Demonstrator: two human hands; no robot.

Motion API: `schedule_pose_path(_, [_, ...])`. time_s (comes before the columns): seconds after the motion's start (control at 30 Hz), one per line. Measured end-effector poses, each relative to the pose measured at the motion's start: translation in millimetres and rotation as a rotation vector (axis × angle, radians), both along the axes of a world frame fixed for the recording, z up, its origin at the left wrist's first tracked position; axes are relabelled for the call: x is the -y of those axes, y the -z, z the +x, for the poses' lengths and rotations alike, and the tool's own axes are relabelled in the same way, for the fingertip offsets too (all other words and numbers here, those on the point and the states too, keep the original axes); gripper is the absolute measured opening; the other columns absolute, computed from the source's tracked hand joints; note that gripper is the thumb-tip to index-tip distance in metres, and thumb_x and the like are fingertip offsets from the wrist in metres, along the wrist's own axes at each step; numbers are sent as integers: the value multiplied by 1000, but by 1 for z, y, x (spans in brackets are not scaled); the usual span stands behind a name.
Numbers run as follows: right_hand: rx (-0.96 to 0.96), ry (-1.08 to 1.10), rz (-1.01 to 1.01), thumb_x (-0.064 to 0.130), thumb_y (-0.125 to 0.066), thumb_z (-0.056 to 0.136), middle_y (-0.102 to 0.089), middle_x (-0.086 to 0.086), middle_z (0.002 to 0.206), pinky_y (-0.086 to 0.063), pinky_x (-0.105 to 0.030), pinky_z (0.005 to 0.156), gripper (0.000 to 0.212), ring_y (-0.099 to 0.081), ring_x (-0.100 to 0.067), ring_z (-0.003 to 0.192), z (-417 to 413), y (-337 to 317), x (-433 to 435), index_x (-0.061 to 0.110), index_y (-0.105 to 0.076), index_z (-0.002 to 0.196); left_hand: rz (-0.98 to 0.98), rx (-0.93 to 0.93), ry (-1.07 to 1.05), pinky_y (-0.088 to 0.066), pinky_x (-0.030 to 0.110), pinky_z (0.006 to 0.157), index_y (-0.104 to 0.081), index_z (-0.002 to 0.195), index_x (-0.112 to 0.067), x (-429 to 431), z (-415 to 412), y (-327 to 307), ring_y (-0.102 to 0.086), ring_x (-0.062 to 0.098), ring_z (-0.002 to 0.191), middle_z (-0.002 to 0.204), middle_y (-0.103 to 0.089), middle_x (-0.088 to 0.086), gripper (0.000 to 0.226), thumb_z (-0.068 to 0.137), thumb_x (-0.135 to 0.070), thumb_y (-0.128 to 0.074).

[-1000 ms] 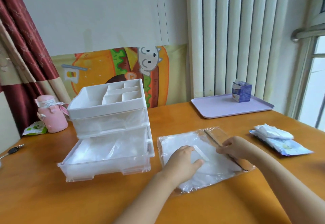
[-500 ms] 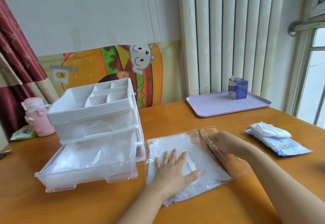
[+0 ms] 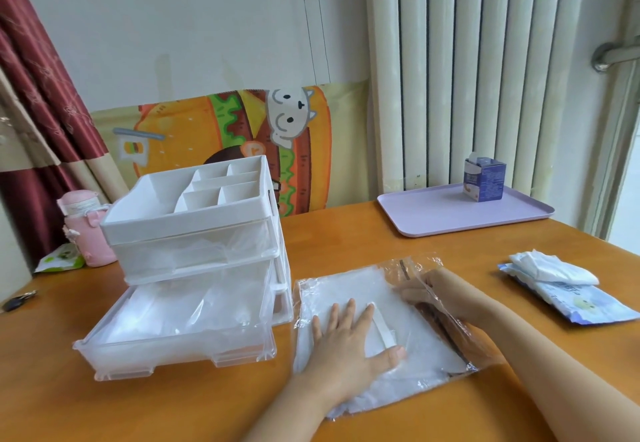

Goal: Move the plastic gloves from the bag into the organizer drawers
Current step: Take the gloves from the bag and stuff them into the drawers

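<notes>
Plainly, on the head camera my left hand (image 3: 349, 341) lies flat, fingers spread, pinning the bag (image 3: 419, 266). Its mouth faces right, toward my right hand (image 3: 446, 297) (the nearer one). The gloves (image 3: 346, 289) lie leftward of those fingers, whose grip I cannot tell through the film. The open drawer (image 3: 173, 355) stands just left.

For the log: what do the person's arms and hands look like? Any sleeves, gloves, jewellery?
No sleeve shows: both arms are bare up to the frame edge. The left hand and right hand wear no gloves, and no ring, watch or bracelet is visible. Part of the right hand is veiled by the clear film of the bag.
</notes>
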State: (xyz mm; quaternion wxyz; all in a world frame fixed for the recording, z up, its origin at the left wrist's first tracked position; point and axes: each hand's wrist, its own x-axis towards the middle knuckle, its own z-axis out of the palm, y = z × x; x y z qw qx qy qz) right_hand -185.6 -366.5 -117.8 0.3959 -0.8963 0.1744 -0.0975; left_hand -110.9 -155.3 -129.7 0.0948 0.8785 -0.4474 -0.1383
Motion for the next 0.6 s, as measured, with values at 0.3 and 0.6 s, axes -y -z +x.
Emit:
schedule_pose_path(0.3, [386,320,550,-1,-74,75,-74,-9,82,-51,-34,89,7,-65,-23,87,-9,-32,-11,5,-74,77,-81,-42,-51,18,53,114,5,153,-35,-3,-2,-2,20,18,146,160,17,-4,113,55,-90,-7])
schedule_pose_path(0.6, [848,50,687,-5,-58,87,-60,-2,77,-58,-23,76,14,-65,-12,69,-39,-135,-45,9,-57,83,-141,-157,-71,7,48,119,-16,153,-28,-5,-5,-18,7,18,149,162,-2,-2,114,58,-89,-25])
